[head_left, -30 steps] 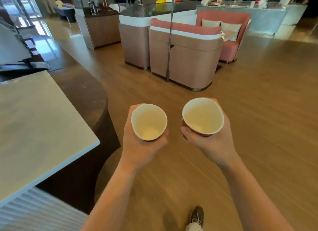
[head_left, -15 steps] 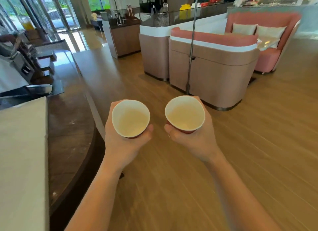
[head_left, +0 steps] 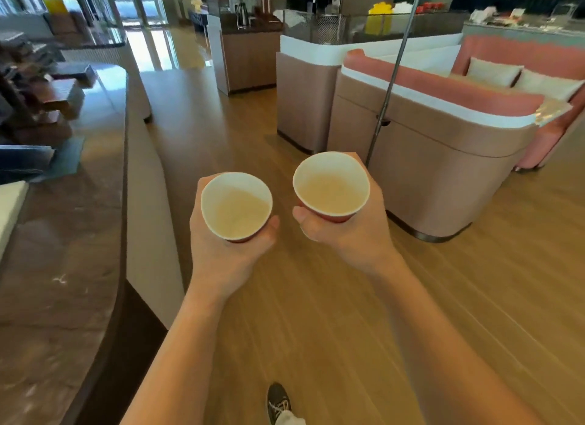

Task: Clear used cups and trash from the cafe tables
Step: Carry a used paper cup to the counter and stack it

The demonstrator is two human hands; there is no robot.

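The left hand (head_left: 223, 256) gripped the left cup (head_left: 237, 206) and the right hand (head_left: 351, 237) the right cup (head_left: 330, 187), side by side, not touching. Both cups were upright. Any dregs could spill if a wrist tipped, or if the left elbow clipped the counter (head_left: 63, 250) beside it.

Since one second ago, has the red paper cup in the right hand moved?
Yes. The red paper cup in the right hand was carried forward, toward the thin metal pole beside the pink booth.
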